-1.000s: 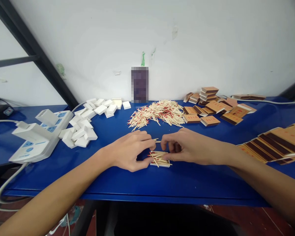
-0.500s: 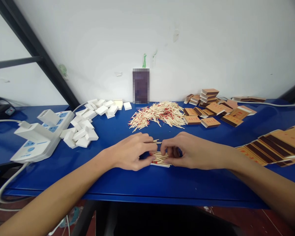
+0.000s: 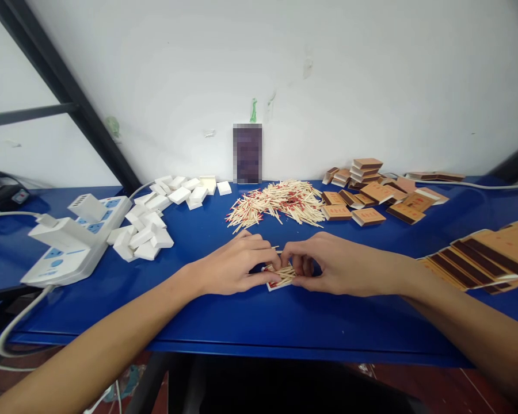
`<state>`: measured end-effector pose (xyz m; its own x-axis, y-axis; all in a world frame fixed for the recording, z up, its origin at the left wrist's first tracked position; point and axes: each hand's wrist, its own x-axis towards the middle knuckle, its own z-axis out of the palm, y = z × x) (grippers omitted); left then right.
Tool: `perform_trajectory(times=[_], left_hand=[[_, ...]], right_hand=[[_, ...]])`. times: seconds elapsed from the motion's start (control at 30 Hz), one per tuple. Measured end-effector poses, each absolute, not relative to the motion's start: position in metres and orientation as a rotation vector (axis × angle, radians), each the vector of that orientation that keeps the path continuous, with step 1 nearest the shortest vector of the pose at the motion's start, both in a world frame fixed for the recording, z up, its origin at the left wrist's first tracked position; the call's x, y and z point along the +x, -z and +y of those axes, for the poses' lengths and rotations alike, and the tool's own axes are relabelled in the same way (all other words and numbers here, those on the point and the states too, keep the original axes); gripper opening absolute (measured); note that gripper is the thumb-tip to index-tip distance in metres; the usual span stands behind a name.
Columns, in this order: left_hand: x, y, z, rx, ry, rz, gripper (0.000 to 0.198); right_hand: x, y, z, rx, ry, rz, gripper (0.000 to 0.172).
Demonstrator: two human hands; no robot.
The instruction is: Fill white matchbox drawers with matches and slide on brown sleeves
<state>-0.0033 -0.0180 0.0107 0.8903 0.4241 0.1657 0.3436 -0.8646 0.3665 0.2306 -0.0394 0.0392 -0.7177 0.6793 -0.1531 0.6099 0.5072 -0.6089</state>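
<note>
Between my hands is a small white matchbox tray (image 3: 273, 288) filled with wooden matches (image 3: 286, 275), several of them red-tipped. My left hand (image 3: 237, 265) grips the tray's left end, thumb at the near side and fingers bent over the matches. At the right end, my right hand (image 3: 328, 264) is closed with its thumb against the tray and its fingers curled over the far side. A few matches (image 3: 278, 249) show just beyond my fingers. My hands cover much of the tray. Farther back lies a large heap of loose matches (image 3: 280, 202).
White empty trays (image 3: 149, 230) lie piled at the left, near a power strip (image 3: 75, 259) with cables. Orange-brown matchboxes (image 3: 368, 217) are heaped at the back right. Flat matchbox sleeves (image 3: 479, 259) overlap at the right. A blurred dark rectangle (image 3: 247, 154) stands against the wall.
The tray has turned slightly, and its near left corner now shows. My left fingers have moved right, over the matches and closer to my right hand.
</note>
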Motion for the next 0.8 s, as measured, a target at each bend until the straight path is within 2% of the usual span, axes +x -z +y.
perform_trajectory(times=[0.17, 0.3, 0.67, 0.8], left_hand=[[-0.0032, -0.0057, -0.0162, 2.732, -0.382, 0.563, 0.025], [-0.0035, -0.0047, -0.0168, 2.749, -0.427, 0.570, 0.046], [-0.0053, -0.0052, -0.0161, 2.724, -0.447, 0.546, 0.039], [-0.0055, -0.0068, -0.0169, 2.709, -0.435, 0.548, 0.034]], right_hand=[[0.2310, -0.0389, -0.0372, -1.086, -1.025, -2.615, 0.011], [0.2314, -0.0370, -0.0339, -1.087, -1.009, -2.609, 0.016], [0.2244, -0.0329, -0.0376, -1.115, -1.012, -2.570, 0.026], [0.2251, -0.0316, -0.0375, -1.067, -1.035, -2.554, 0.020]])
